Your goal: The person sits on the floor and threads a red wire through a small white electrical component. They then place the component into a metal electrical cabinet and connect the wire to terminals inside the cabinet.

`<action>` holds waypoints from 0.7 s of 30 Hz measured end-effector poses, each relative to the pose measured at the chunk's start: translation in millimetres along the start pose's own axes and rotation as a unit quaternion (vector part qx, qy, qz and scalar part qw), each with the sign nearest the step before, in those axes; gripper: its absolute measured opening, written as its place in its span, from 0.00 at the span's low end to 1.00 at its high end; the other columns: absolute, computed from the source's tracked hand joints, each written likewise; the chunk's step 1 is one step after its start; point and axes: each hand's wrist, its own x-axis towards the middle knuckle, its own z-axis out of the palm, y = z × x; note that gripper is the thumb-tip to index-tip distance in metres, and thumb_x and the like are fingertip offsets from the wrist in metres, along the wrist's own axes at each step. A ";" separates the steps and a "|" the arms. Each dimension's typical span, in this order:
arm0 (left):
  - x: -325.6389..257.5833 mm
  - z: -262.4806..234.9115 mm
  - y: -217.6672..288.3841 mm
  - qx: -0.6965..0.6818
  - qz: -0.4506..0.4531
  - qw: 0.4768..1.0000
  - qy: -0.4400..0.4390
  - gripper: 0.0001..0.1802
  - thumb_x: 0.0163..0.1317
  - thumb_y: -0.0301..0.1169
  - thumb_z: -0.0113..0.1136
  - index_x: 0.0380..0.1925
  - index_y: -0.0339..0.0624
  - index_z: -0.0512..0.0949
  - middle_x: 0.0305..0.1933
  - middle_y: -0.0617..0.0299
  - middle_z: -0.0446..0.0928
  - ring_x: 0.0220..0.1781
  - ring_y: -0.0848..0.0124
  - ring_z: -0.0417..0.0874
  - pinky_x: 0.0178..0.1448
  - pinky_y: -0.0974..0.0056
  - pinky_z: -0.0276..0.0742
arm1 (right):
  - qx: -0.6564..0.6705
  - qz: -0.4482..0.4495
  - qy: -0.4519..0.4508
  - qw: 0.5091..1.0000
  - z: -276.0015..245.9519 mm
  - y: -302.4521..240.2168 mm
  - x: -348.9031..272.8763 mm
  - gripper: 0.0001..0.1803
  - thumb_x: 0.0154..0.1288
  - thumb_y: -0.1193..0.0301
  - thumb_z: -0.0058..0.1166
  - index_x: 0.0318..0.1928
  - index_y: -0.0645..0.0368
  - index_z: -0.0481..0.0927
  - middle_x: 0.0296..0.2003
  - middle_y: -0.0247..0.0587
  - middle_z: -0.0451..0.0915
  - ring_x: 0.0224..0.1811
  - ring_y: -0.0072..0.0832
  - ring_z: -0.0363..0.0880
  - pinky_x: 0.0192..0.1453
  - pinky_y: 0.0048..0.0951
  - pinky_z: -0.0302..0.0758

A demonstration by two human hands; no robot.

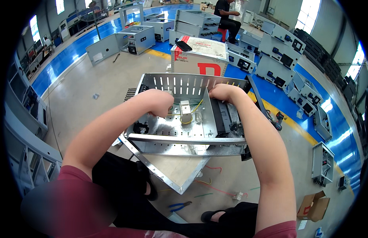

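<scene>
An open metal enclosure with slotted walls stands before me. My left hand is curled inside its left part; what its fingers hold, if anything, is hidden. My right hand bends over the top far end of the inner divider, fingers closed and partly hidden. Between the hands a pale block-shaped component stands on the perforated floor. A yellow wire loops around it and runs toward both hands. Right of the divider, below my right hand, lies a black component.
The enclosure rests on a metal-edged stand. A white box with a black phone stands behind it. Blue-handled pliers and wire scraps lie by my feet. A power drill is at right. Another person sits far back.
</scene>
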 end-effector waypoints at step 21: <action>-8.9 -4.4 -16.4 -0.090 0.047 0.992 0.074 0.09 0.61 0.30 0.72 0.37 0.35 0.89 0.36 0.50 0.88 0.41 0.54 0.89 0.49 0.53 0.83 | -0.066 -0.027 -0.006 0.997 -2.8 -15.9 -18.6 0.20 0.77 0.61 0.57 0.60 0.57 0.88 0.60 0.44 0.86 0.60 0.41 0.86 0.63 0.54 0.84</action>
